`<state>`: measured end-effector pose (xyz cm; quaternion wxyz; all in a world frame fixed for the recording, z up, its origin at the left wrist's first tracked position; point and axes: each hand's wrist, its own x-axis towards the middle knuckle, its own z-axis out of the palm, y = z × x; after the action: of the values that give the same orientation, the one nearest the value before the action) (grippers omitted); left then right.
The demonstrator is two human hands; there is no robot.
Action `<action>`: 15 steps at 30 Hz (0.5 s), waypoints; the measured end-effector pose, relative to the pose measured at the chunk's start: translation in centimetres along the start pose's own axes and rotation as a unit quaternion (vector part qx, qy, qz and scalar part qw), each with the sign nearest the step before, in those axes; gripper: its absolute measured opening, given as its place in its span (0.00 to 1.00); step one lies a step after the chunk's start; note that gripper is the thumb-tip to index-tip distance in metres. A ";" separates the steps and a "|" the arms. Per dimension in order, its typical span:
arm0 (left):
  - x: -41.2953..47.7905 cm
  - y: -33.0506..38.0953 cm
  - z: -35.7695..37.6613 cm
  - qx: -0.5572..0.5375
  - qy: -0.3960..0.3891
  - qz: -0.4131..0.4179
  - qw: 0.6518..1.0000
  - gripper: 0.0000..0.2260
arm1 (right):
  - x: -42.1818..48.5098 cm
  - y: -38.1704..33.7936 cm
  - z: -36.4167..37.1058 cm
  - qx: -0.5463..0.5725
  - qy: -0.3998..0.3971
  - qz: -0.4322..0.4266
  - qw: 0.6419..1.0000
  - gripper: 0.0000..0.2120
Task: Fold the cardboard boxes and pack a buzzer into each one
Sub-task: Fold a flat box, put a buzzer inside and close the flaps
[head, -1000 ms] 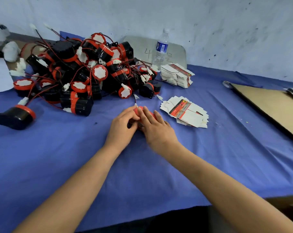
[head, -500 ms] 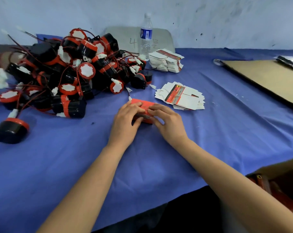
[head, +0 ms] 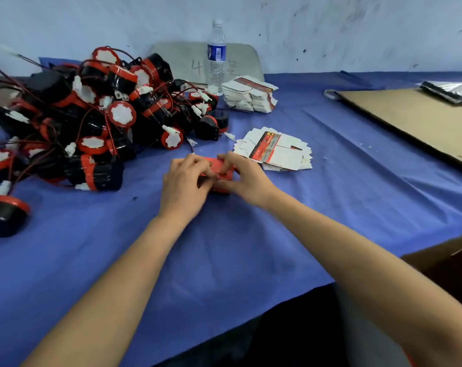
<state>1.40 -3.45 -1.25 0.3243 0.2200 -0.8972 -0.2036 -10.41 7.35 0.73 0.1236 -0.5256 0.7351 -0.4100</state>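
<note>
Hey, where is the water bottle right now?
In the head view the water bottle stands upright at the back of the table, near the middle, just right of the buzzer pile and beside the far stack of flat boxes.

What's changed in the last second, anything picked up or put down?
The left hand and right hand kept hold of the red box, shifting their grip: a second ago they covered it almost wholly, now its top shows between them. Nothing was let go. The buzzer pile, flat boxes and water bottle stayed put.
</note>
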 end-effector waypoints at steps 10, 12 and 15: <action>1.2 -0.8 -0.8 -0.144 -0.135 -0.047 0.979 0.07 | -1.2 1.6 2.0 0.071 0.093 0.064 0.991 0.16; 1.3 -0.7 -1.0 -0.153 -0.138 -0.037 0.978 0.13 | -0.9 1.6 2.1 0.048 0.109 0.063 0.991 0.14; 1.8 -0.6 -1.4 -0.125 -0.157 -0.027 0.979 0.15 | -0.5 1.7 2.0 0.060 0.108 0.069 0.990 0.13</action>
<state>1.26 -5.17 0.28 0.1991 0.1672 -0.8981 -0.3548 -10.13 7.05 -1.89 0.1028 -0.4183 0.7527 -0.4979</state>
